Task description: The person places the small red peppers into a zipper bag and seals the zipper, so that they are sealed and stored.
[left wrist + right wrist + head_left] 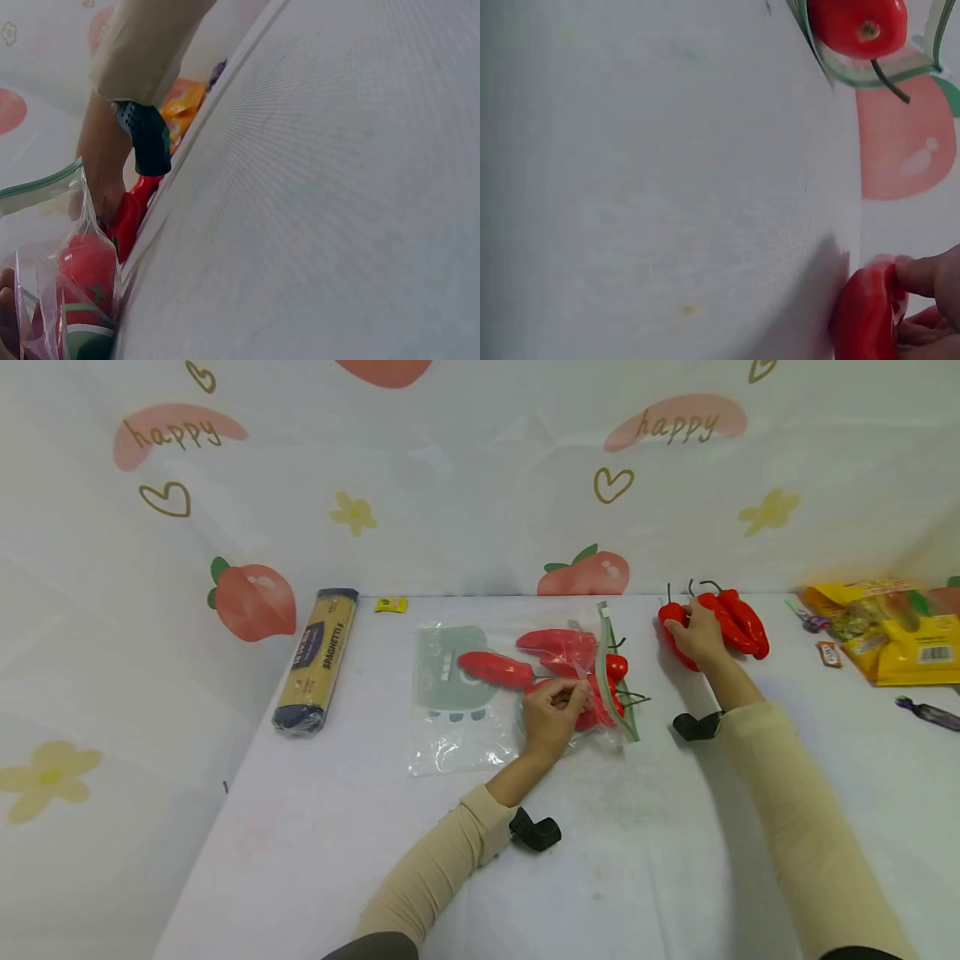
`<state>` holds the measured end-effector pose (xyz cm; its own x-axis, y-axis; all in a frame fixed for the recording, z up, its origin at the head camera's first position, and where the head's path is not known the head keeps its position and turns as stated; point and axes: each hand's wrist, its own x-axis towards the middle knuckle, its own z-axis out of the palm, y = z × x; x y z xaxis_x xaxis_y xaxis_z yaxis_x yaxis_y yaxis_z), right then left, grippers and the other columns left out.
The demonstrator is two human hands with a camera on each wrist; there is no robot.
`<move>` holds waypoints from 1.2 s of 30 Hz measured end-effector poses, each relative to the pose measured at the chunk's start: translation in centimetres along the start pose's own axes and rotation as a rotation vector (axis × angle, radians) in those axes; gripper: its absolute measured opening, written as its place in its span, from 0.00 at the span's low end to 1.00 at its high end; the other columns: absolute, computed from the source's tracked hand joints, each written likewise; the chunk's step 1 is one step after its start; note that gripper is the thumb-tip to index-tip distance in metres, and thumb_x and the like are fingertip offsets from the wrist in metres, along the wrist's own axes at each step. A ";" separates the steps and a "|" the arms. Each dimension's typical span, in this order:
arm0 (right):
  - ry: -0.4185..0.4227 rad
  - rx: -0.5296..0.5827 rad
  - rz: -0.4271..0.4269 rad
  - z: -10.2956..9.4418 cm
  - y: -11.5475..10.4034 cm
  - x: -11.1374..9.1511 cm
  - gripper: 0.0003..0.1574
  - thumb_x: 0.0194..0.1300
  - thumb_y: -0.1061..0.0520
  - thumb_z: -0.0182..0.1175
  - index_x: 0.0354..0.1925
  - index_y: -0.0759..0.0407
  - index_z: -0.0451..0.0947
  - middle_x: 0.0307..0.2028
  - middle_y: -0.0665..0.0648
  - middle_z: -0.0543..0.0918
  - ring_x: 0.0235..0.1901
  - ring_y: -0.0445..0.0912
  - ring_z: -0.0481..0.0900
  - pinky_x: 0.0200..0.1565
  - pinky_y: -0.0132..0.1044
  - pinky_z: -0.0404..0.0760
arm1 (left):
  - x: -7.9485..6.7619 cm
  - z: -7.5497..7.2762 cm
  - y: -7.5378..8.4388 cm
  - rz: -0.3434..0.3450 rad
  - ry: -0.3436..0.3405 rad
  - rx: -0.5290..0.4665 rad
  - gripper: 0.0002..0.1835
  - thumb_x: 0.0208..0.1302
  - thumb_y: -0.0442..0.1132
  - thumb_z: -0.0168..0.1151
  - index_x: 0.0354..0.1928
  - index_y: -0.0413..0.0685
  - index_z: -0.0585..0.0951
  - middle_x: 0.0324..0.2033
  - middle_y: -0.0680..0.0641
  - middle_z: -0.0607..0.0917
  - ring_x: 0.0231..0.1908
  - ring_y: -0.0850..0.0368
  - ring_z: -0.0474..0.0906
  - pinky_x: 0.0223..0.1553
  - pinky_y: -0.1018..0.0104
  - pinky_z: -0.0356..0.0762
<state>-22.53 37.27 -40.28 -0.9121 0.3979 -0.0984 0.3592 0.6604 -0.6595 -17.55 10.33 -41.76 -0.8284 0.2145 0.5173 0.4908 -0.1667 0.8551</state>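
A clear zip bag [450, 756] with a green zip edge [604, 672] lies mid-table, with several red chili peppers [495, 669] inside. Some green stems stick out past its opening, on the right. My left hand [550, 718] pinches the bag's film near that opening. To the right, my right hand [699, 637] holds a red chili pepper [670, 614] between thumb and fingers; the right wrist view also shows this pepper [862, 319] in the grip. More red peppers [744, 620] lie right beside that hand, partly covered by it.
A spaghetti pack [317, 660] lies at the left, with a small yellow packet [391, 604] near it. At the far right are an opened yellow bag [915, 647], a small orange-brown wrapper [828, 654] and purple-wrapped candies [928, 713]. A patterned cloth hangs behind the table.
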 end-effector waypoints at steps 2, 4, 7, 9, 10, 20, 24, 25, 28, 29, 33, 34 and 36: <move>-0.006 -0.013 -0.003 0.2 -0.1 -0.3 0.38 0.68 0.55 0.45 0.67 0.73 0.45 0.63 0.76 0.58 0.61 0.67 0.55 0.63 0.60 0.59 | 0.0 -0.1 -0.1 0.003 0.000 -0.004 0.07 0.58 0.27 0.59 0.29 0.25 0.80 0.21 0.31 0.82 0.20 0.41 0.81 0.24 0.70 0.81; 0.007 -0.003 -0.003 0.4 -0.2 -0.6 0.37 0.67 0.56 0.47 0.67 0.73 0.47 0.61 0.76 0.60 0.60 0.66 0.56 0.63 0.60 0.60 | 0.1 -0.1 -0.2 0.004 0.000 -0.011 0.07 0.58 0.27 0.58 0.29 0.24 0.80 0.21 0.31 0.82 0.20 0.41 0.81 0.24 0.69 0.81; 0.063 0.136 0.057 0.7 -0.2 -1.5 0.40 0.66 0.56 0.49 0.69 0.68 0.46 0.65 0.72 0.57 0.64 0.63 0.55 0.65 0.55 0.60 | 0.0 -0.1 -0.2 0.001 -0.002 -0.012 0.07 0.58 0.27 0.58 0.28 0.24 0.80 0.21 0.31 0.82 0.20 0.41 0.81 0.24 0.68 0.81; 0.104 0.337 0.151 0.5 -0.4 -2.3 0.42 0.65 0.54 0.51 0.70 0.61 0.44 0.68 0.67 0.54 0.67 0.56 0.54 0.67 0.49 0.60 | 0.0 -0.1 -0.2 0.003 -0.005 -0.013 0.07 0.58 0.26 0.58 0.28 0.24 0.79 0.21 0.31 0.82 0.20 0.41 0.81 0.24 0.67 0.81; 0.133 0.452 0.199 0.4 -0.6 -2.7 0.42 0.65 0.55 0.52 0.71 0.58 0.45 0.68 0.63 0.54 0.66 0.52 0.56 0.67 0.45 0.61 | -0.1 0.0 -0.3 0.005 -0.006 -0.012 0.07 0.58 0.26 0.58 0.28 0.24 0.79 0.21 0.31 0.82 0.20 0.41 0.81 0.23 0.67 0.81; 0.307 1.063 0.392 1.1 -1.9 -5.7 0.43 0.62 0.53 0.57 0.67 0.49 0.45 0.67 0.48 0.53 0.62 0.39 0.60 0.64 0.30 0.62 | 0.2 -0.3 -0.2 0.007 0.013 0.015 0.07 0.57 0.26 0.59 0.29 0.25 0.80 0.21 0.31 0.82 0.20 0.42 0.81 0.24 0.71 0.81; 0.343 1.014 0.420 2.4 -2.0 -6.1 0.39 0.64 0.52 0.55 0.65 0.49 0.45 0.66 0.47 0.53 0.62 0.37 0.57 0.64 0.27 0.62 | 0.1 -0.3 -0.1 0.005 0.016 0.011 0.07 0.57 0.26 0.59 0.29 0.25 0.80 0.21 0.31 0.82 0.20 0.41 0.80 0.24 0.71 0.81; 0.345 1.002 0.424 2.6 -2.1 -6.2 0.39 0.64 0.51 0.55 0.66 0.49 0.45 0.67 0.47 0.52 0.62 0.37 0.56 0.64 0.27 0.61 | 0.1 -0.3 0.0 0.004 0.012 0.009 0.07 0.57 0.26 0.59 0.29 0.24 0.80 0.21 0.31 0.82 0.20 0.41 0.80 0.25 0.71 0.81; 0.356 1.014 0.412 3.0 -2.2 -6.4 0.37 0.65 0.50 0.53 0.66 0.51 0.48 0.64 0.47 0.57 0.60 0.38 0.59 0.65 0.27 0.61 | 0.1 -0.1 0.1 0.008 0.002 -0.005 0.07 0.57 0.26 0.59 0.29 0.24 0.80 0.21 0.31 0.82 0.20 0.41 0.80 0.25 0.70 0.81; 0.361 1.033 0.392 3.1 -2.3 -6.4 0.34 0.66 0.50 0.52 0.65 0.53 0.51 0.60 0.48 0.61 0.58 0.38 0.62 0.64 0.27 0.63 | 0.1 -0.1 0.1 0.009 0.003 -0.005 0.06 0.57 0.26 0.59 0.29 0.24 0.80 0.21 0.31 0.82 0.20 0.41 0.80 0.24 0.70 0.81; 0.334 1.129 0.337 3.3 -2.4 -6.7 0.24 0.69 0.51 0.46 0.59 0.60 0.62 0.42 0.46 0.72 0.44 0.37 0.71 0.62 0.29 0.67 | 0.1 0.0 0.1 0.018 0.012 0.000 0.06 0.57 0.26 0.59 0.28 0.25 0.80 0.21 0.32 0.82 0.20 0.42 0.80 0.24 0.71 0.81; 0.312 1.159 0.338 3.3 -2.3 -6.8 0.24 0.70 0.51 0.45 0.59 0.61 0.63 0.38 0.45 0.74 0.41 0.36 0.72 0.61 0.28 0.68 | 0.1 0.0 0.2 0.019 0.013 0.000 0.06 0.57 0.26 0.59 0.28 0.25 0.80 0.21 0.32 0.82 0.20 0.42 0.80 0.24 0.71 0.81; 0.276 1.230 0.347 3.3 -2.2 -7.0 0.26 0.70 0.52 0.46 0.61 0.63 0.63 0.34 0.45 0.77 0.36 0.35 0.75 0.56 0.26 0.73 | 0.1 0.1 0.2 0.020 0.011 -0.004 0.06 0.57 0.26 0.59 0.28 0.25 0.80 0.21 0.32 0.82 0.20 0.42 0.80 0.23 0.71 0.81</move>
<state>-17.60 30.92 -40.56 -0.6863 0.6422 -0.3414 0.0179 -0.4543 -0.8906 -17.49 10.37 -41.58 -0.8216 0.2002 0.5338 0.5062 -0.1747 0.8446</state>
